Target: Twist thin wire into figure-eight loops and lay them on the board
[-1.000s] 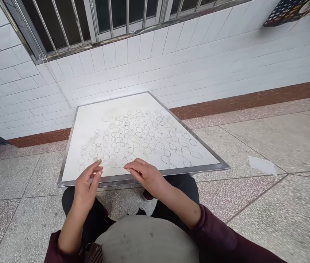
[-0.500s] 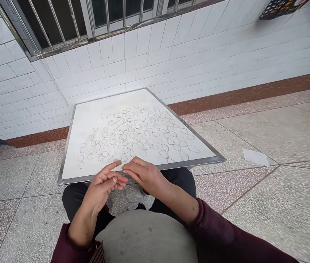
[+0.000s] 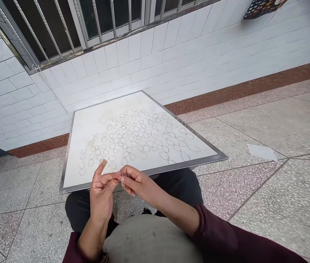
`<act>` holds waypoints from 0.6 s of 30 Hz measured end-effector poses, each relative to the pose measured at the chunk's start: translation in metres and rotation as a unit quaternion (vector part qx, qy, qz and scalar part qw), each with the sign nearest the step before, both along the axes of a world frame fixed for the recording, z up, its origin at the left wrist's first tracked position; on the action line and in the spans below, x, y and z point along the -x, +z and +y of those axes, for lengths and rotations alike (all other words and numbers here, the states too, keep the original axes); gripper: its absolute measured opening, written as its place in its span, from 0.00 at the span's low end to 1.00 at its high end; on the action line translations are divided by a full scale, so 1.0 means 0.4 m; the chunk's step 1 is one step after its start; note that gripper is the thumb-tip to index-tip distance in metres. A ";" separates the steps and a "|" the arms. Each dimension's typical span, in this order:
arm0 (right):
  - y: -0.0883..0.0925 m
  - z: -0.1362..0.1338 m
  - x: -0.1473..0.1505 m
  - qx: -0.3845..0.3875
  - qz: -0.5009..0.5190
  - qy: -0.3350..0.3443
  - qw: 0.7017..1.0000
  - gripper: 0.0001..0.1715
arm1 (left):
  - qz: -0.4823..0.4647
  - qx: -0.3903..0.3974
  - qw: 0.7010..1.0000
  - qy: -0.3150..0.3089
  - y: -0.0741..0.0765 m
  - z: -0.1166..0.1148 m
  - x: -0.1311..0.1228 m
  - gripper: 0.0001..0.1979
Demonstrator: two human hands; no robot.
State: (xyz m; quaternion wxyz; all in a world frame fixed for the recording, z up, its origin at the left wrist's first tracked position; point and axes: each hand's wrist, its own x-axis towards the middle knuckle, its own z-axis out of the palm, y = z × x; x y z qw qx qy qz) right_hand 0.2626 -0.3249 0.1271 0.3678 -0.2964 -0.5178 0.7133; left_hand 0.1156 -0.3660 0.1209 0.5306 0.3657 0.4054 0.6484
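- Our right hand (image 3: pixel 138 183) pinches a thin strand (image 3: pixel 124 187) between thumb and forefinger, probably because something so fine needs fingertip control.
- Our left hand (image 3: pixel 101 195), at 8 o'clock from that pinch, presses thumb to forefinger, seemingly on the same strand to steady it; its finger with a tan wrap (image 3: pixel 104 163) stands raised, presumably out of the way.
- Both hands meet at the near edge of the counter (image 3: pixel 88 122), perhaps for easy wrists.
- Figure-eight loops (image 3: pixel 135 129) lie spread toward 12 and 1 o'clock, likely to avoid tangling.
- Our knees (image 3: pixel 181 185) reach under at 3 and 8 o'clock, letting us sit close.
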 end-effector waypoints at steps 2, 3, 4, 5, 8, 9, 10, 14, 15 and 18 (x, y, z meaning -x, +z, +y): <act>0.001 -0.009 0.010 0.034 0.031 0.012 0.999 0.23 | 0.046 -0.021 0.998 0.023 -0.007 -0.006 -0.001 0.37; 0.002 -0.012 0.014 0.051 0.042 0.019 0.998 0.23 | 0.071 -0.031 0.997 0.027 -0.011 -0.010 0.000 0.36; 0.002 -0.016 0.016 0.068 0.051 0.026 0.996 0.23 | 0.097 -0.043 0.994 0.028 -0.015 -0.014 0.001 0.35; 0.003 -0.018 0.017 0.086 0.058 0.029 0.994 0.23 | 0.122 -0.057 0.990 0.029 -0.020 -0.017 0.003 0.34; 0.000 -0.020 0.017 0.154 0.073 0.017 0.985 0.21 | 0.202 -0.115 0.972 0.025 -0.031 -0.024 0.010 0.32; -0.002 -0.020 0.017 0.177 0.079 0.010 0.981 0.21 | 0.232 -0.135 0.963 0.021 -0.034 -0.024 0.012 0.31; -0.005 -0.019 0.017 0.199 0.086 0.004 0.976 0.20 | 0.264 -0.155 0.952 0.015 -0.035 -0.023 0.016 0.31; -0.012 -0.014 0.016 0.255 0.118 0.010 0.960 0.17 | 0.373 -0.234 0.898 0.001 -0.032 -0.009 0.031 0.32; -0.011 -0.014 0.014 0.261 0.123 0.015 0.957 0.16 | 0.397 -0.255 0.882 0.006 -0.029 -0.005 0.035 0.34; 0.000 -0.016 0.004 0.245 0.117 0.044 0.961 0.15 | 0.481 -0.306 0.821 0.035 -0.017 0.004 0.046 0.38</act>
